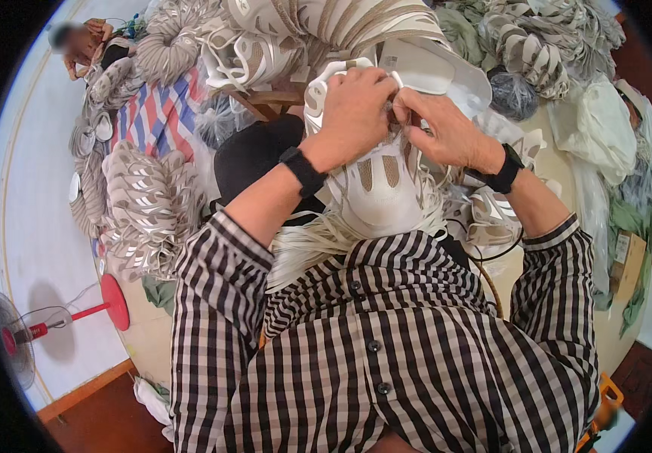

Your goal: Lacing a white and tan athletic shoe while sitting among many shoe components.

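Observation:
A white shoe upper [377, 200] with brown mesh cut-outs rests in front of my body, its toe toward me. My left hand [360, 109] curls over the left side of its opening, fingers closed on it. My right hand [447, 127] is closed in a pinch by the upper's lacing area, thumb and forefinger together close to the left fingertips. What the pinch holds is hidden. A bundle of loose whitish shoelaces [307, 245] lies across my lap under the toe.
Stacked shoe uppers [145, 204] lie at left, with more uppers [356, 23] ahead and far right. A black rounded seat [250, 158] stands left of my work. A white plastic bag [598, 128] lies at right; a red-based fan [115, 302] is at lower left. Another person [88, 45] is far left.

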Motion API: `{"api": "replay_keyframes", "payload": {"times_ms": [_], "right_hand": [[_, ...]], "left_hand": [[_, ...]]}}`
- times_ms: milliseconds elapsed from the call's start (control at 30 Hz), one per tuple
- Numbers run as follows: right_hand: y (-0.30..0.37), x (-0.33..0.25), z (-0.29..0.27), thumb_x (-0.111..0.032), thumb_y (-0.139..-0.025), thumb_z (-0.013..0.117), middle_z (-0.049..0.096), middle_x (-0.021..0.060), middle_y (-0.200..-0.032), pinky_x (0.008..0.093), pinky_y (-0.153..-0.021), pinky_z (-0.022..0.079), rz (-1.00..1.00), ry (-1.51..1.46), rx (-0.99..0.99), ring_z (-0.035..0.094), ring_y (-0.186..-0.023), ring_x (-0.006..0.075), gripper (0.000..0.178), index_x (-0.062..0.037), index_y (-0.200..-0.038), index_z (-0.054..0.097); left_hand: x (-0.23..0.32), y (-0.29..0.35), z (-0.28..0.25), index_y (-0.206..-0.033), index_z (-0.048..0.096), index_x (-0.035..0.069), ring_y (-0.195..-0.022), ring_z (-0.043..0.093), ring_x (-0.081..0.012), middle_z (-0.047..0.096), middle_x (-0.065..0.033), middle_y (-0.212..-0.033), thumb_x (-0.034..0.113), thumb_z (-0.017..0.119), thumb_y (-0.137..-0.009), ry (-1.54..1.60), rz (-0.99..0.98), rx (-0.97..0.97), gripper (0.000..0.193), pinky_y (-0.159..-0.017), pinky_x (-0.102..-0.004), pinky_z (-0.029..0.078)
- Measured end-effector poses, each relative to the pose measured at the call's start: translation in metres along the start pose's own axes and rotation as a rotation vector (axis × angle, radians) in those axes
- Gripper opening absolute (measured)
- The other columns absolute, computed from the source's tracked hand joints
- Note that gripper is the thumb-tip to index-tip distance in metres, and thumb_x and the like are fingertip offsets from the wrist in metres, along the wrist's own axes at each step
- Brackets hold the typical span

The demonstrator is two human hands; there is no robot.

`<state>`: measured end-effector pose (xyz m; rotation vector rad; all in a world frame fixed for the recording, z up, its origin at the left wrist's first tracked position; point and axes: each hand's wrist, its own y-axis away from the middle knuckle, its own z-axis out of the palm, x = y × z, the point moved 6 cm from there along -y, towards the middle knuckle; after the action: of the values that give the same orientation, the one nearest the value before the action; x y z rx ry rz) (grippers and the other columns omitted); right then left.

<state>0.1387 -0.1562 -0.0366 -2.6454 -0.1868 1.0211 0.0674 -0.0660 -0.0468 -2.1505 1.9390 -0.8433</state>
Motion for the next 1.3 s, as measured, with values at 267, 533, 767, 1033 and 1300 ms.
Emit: {"api": "replay_keyframes", "payload": {"times_ms": [267, 533, 767, 1033, 1300], "right_hand": [[0.014, -0.013, 0.001, 0.002, -0.074, 0.052, 0.055, 0.0136, -0.092, 0.0352, -0.073, 0.047, -0.019, -0.107, 0.125, 0.056, -0.080, 0.0277, 0.029, -0.0035, -0.102, 0.049], [0.043, -0.006, 0.000, 0.002, -0.078, 0.054, 0.054, 0.0132, -0.105, 0.0341, -0.078, 0.046, 0.127, -0.045, 0.308, 0.056, -0.088, 0.0272, 0.028, -0.0041, -0.106, 0.051], [0.040, -0.008, 0.022, -0.004, -0.079, 0.056, 0.052, 0.0143, -0.104, 0.0383, -0.082, 0.045, 0.144, 0.138, 0.387, 0.054, -0.094, 0.0319, 0.030, -0.0027, -0.108, 0.050], [0.084, -0.047, 0.001, -0.005, -0.079, 0.060, 0.058, 0.0124, -0.089, 0.0348, -0.076, 0.045, 0.176, 0.106, 0.200, 0.056, -0.087, 0.0299, 0.017, -0.0028, -0.095, 0.056], [0.103, -0.095, 0.054, -0.006, -0.073, 0.065, 0.052, 0.0086, -0.087, 0.0378, -0.072, 0.045, 0.022, 0.310, -0.157, 0.052, -0.085, 0.0276, 0.020, -0.0054, -0.091, 0.056]], "left_hand": [[-0.015, 0.004, -0.017, -0.112, 0.056, 0.006, -0.108, 0.053, -0.0307, 0.057, -0.0115, -0.118, 0.006, 0.059, -0.076, 0.186, 0.122, 0.148, 0.036, -0.093, -0.0375, 0.041], [-0.038, 0.046, -0.045, -0.121, 0.053, 0.006, -0.121, 0.047, -0.0295, 0.050, -0.0141, -0.129, 0.009, 0.056, -0.084, 0.249, -0.060, 0.103, 0.037, -0.102, -0.0366, 0.035], [-0.036, 0.061, -0.039, -0.126, 0.048, 0.008, -0.125, 0.042, -0.0332, 0.043, -0.0146, -0.136, 0.008, 0.058, -0.083, 0.208, -0.056, 0.137, 0.044, -0.104, -0.0388, 0.033], [0.003, 0.140, -0.080, -0.102, 0.060, 0.000, -0.087, 0.062, -0.0195, 0.064, -0.0102, -0.093, 0.002, 0.061, -0.080, 0.440, -0.345, -0.112, 0.023, -0.080, -0.0288, 0.047], [0.021, 0.217, -0.088, -0.096, 0.060, 0.003, -0.093, 0.060, -0.0315, 0.062, -0.0138, -0.098, -0.001, 0.063, -0.074, 0.027, -0.310, 0.035, 0.022, -0.081, -0.0360, 0.047]]}}
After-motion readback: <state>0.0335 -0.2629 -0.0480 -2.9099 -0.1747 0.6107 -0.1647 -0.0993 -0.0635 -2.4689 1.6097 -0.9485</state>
